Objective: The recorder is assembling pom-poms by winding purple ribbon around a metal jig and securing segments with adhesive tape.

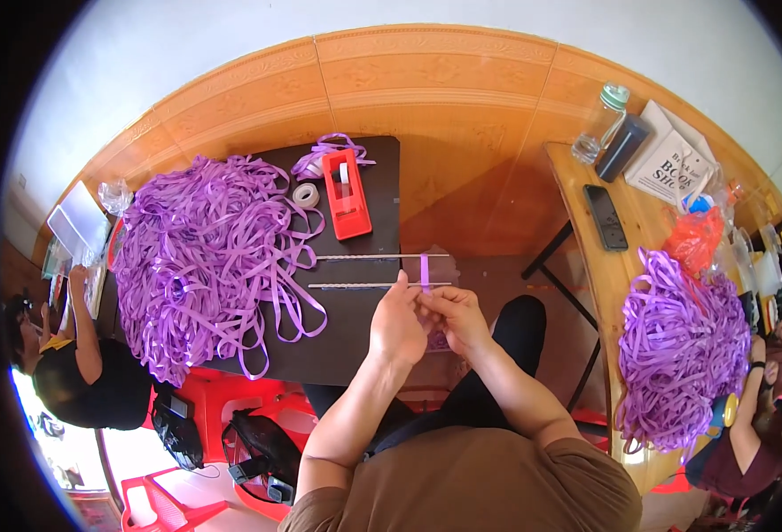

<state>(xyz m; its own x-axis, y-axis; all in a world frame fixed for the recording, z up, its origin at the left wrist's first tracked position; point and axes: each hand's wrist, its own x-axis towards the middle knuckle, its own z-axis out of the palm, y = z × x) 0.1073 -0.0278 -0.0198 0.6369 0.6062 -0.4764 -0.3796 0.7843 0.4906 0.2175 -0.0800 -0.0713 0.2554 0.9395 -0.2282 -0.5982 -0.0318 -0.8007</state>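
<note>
Two thin metal rods, the far rod (364, 257) and the near rod (338, 286), lie parallel on the dark table and jut past its right edge. A purple ribbon strip (425, 270) spans both rods near their free ends. At its lower end, my right hand (459, 321) pinches the ribbon between its fingertips. My left hand (396, 324) is right beside it, thumb raised near the near rod and fingers curled in against the right fingertips. What the left fingers hold is hidden. A big heap of purple ribbon (205, 257) covers the table's left part.
Behind the rods stand a red tape dispenser (349, 213) and a tape roll (305, 196). The wooden table (577, 191) at right bears a phone (606, 217), a bottle (600, 124) and another ribbon heap (684, 355). Other people sit at both sides; red stools (222, 390) stand below.
</note>
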